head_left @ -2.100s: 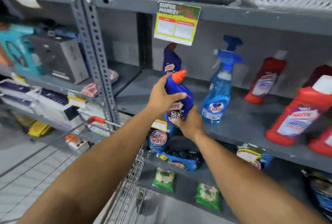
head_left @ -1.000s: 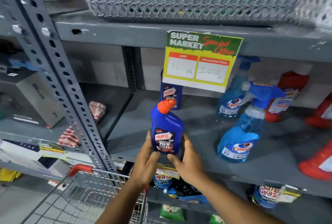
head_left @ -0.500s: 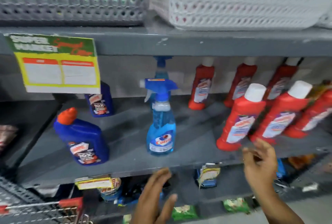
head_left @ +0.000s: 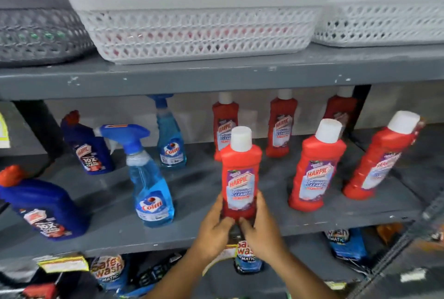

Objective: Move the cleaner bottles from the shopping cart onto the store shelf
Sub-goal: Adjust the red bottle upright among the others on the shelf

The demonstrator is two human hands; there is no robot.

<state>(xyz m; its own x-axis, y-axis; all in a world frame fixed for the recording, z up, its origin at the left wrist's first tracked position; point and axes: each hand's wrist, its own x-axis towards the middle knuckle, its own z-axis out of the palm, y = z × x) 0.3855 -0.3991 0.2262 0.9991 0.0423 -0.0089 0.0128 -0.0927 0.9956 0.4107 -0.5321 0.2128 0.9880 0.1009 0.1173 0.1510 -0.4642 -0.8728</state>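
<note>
A red Harpic bottle (head_left: 241, 174) with a white cap stands upright near the front edge of the grey shelf (head_left: 276, 224). My left hand (head_left: 215, 222) and my right hand (head_left: 260, 223) clasp its base from both sides. The blue Harpic bottle (head_left: 45, 205) with an orange cap stands alone at the shelf's front left. A second blue Harpic bottle (head_left: 87, 147) stands behind it. Two blue Colin spray bottles (head_left: 149, 186) stand left of the held bottle. Several more red Harpic bottles (head_left: 314, 171) stand to the right and behind. Only a red cart handle (head_left: 39, 290) shows at the bottom left.
White lattice baskets (head_left: 197, 27) and a grey basket (head_left: 40, 32) sit on the shelf above. Safe Wash pouches (head_left: 108, 270) and price tags (head_left: 63, 264) fill the lower shelf. A dark upright post (head_left: 360, 106) divides the shelf at the right.
The blue Harpic bottle was set on the shelf and let go. My view swung right, and both hands now grip a red Harpic bottle at the shelf's front.
</note>
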